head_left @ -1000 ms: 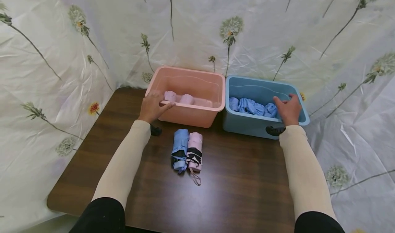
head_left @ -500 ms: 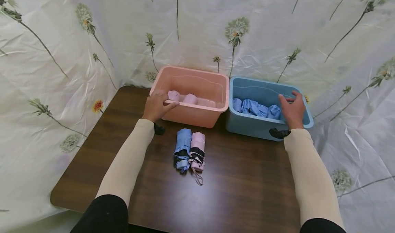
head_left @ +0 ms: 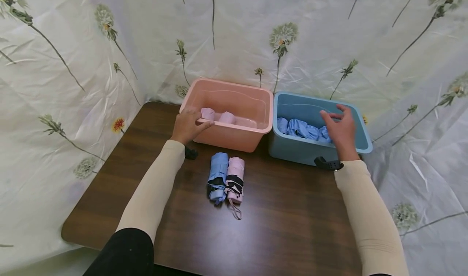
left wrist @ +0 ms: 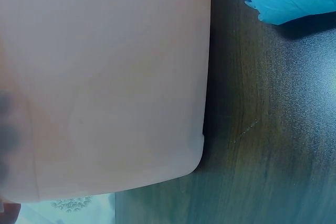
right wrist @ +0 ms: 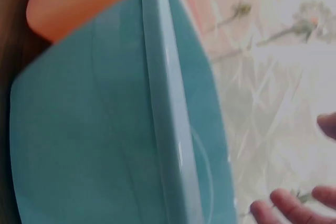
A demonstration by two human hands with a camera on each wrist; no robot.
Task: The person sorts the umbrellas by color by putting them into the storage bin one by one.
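Reaching over the blue bin (head_left: pixel 292 148), the right hand (head_left: pixel 343 131) had its thumb and fingers spread apart, a gap showing between their tips, above the right part of the opening. In the right wrist view its fingertips stood clear of the bin's pale rim. The blue bundles (head_left: pixel 301 129) lay in a row inside that bin, below the right hand and mostly to its left, the rightmost partly hidden behind the hand. The left hand (head_left: pixel 185 126) lay at the near left corner of the pink bin (head_left: pixel 230 140), its thumb stretched along the front rim and its fingers over the corner; whether it was clamped on the rim or merely rested there, I could not tell. Inside the pink bin, two pink rolls (head_left: pixel 227 118) lay just to the right of the left hand, close behind the front rim. Both bins stood side by side at the back of the brown table (head_left: pixel 285 211). In front of the pink one, between the forearms and nearer the left, a blue folded umbrella (head_left: pixel 219 166) and a pink folded umbrella (head_left: pixel 236 168) lay side by side, the pink one's strap loop trailing toward the person. Behind the bins hung a white sheet (head_left: pixel 234 36) printed with dandelions.
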